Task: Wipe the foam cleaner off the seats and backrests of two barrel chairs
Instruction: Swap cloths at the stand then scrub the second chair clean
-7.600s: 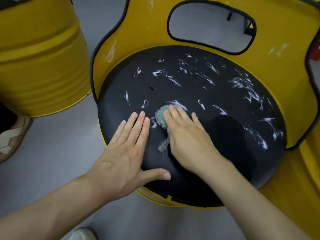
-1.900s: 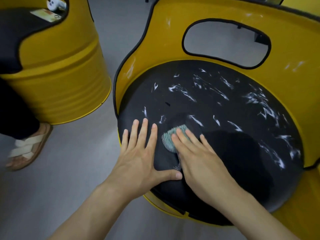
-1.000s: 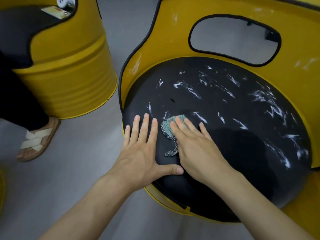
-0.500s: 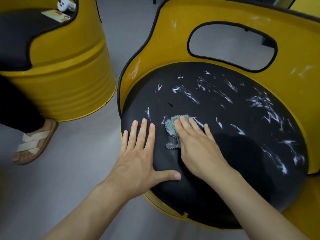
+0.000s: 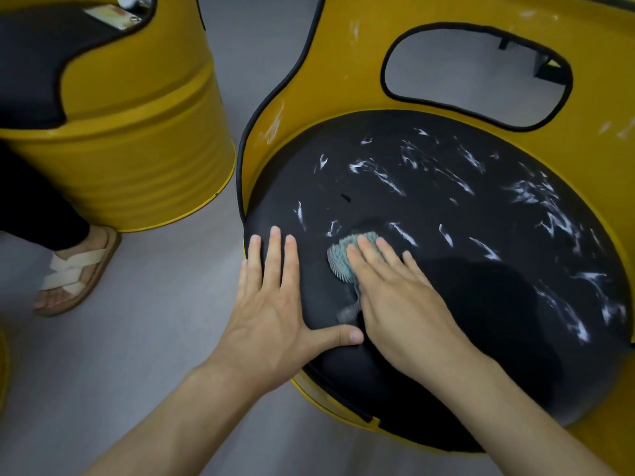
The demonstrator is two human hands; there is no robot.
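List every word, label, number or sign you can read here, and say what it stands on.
No text can be read.
On the black seat of the far yellow barrel chair, a pale flat card or packet: its print is too blurred to read.
On the near yellow metal barrel chair and the teal ribbed cloth: no lettering visible.

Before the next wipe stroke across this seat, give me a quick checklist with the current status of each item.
1. Cloth pressed under right hand, fingers flat on it: ok.
2. Left hand flat on the seat near its front edge, bracing: ok.
3. Seat free of foam: not ok; white streaks cover the far and right parts.
4. Backrest wiped: not ok; smears on its left side.
5. Path ahead of the cloth free of objects: ok.
6. Second chair cleaned: cannot tell, mostly out of frame.
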